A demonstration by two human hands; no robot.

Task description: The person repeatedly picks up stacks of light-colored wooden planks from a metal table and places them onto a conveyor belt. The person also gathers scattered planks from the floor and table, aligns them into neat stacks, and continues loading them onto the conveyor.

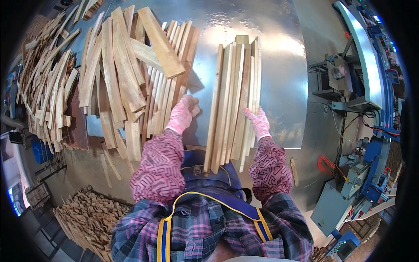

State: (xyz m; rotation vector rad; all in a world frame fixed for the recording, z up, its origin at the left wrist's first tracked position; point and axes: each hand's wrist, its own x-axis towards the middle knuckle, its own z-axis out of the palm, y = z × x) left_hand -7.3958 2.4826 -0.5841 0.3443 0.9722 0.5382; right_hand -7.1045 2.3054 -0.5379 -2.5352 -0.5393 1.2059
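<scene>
On the metal table, in front of me, lies a bundle of long wooden strips [230, 91], roughly side by side, their near ends jutting past the table edge. My right hand [258, 123], in a pinkish glove, grips the right edge of this bundle with its thumb on top. My left hand [183, 114], gloved alike, is beside the right border of a larger heap of wooden boards [124, 65]. Its fingers are curled in, and nothing shows between them. One broad board [160, 43] lies slanted across that heap.
The shiny metal tabletop [283, 87] carries both piles. More wood pieces [48, 91] are heaped at far left, and a stack of wood [94, 218] stands at lower left. Machinery with a grey cabinet [331, 205] and a red coiled hose [325, 164] is at right.
</scene>
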